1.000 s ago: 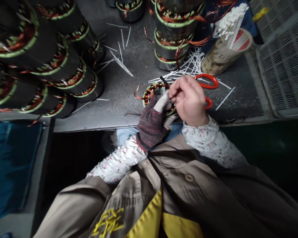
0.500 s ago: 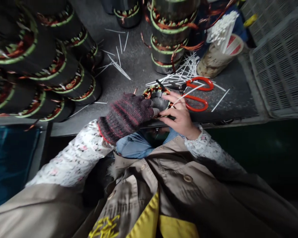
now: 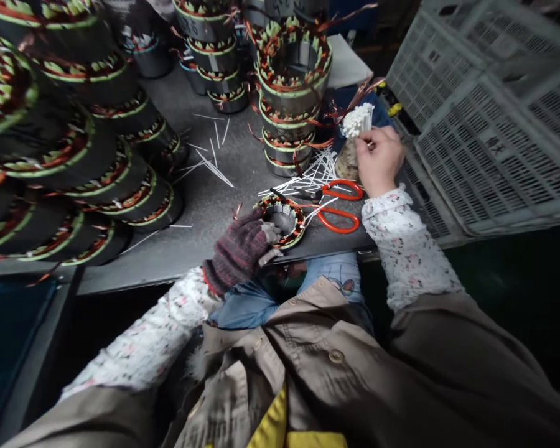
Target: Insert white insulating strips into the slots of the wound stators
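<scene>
My left hand (image 3: 242,246), in a dark knitted glove with bare fingertips, grips the near left side of a motor stator (image 3: 302,227). This ring of copper windings with a greenish edge sits at the table's front edge, and a white tie end sticks out from its right side. My bare right hand (image 3: 381,158) is at a bundle of white cable ties (image 3: 356,121) standing in a tan cup (image 3: 346,163). Its thumb and forefinger pinch at the side of the bundle; the pinched part is mostly hidden. Scissors with red handles (image 3: 340,221) lie right of the stator.
Loose white strips (image 3: 315,171) are strewn behind the scissors, and several more lie farther left. Stacked stators (image 3: 287,93) rise behind them, with more stacks (image 3: 121,168) along the left. Grey plastic crates (image 3: 485,137) stand on the right.
My right hand has left the stator and moved right and away from me to the cable ties in the cup. My left hand stays on the stator. The view has tilted up.
</scene>
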Available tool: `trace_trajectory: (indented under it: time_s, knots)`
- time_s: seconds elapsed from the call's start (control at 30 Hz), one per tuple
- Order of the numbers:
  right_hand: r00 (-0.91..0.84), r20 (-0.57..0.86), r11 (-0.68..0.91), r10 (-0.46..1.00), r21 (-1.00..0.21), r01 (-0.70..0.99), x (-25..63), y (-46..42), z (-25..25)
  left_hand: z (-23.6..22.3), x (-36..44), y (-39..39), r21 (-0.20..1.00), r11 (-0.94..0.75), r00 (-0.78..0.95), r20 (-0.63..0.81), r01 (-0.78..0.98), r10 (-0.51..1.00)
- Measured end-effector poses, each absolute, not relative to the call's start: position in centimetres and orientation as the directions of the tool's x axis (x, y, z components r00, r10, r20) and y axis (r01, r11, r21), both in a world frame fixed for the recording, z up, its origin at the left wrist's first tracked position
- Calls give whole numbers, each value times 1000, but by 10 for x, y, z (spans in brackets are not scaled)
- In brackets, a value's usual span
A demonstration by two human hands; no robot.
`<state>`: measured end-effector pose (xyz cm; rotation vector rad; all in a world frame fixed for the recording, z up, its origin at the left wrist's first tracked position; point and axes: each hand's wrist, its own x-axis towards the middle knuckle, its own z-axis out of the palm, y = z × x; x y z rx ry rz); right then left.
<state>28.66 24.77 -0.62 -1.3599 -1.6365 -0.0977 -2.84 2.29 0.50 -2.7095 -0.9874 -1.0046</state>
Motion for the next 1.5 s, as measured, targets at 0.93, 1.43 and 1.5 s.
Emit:
trace_trajectory:
  time_s: [0.93,1.43,1.5]
  knots:
    - [-414,667,767,619,-626,138,217,30,-17,-12,16,5,231,-457,216,645,859,733]
    - [-344,601,690,721,-669,276,224,20,-26,-6,19,3,396,-412,164,527,820,834]
    - [-313,560,634,767,-735,241,208,25,-23,-6,19,2,494,-417,112,535,763,838]
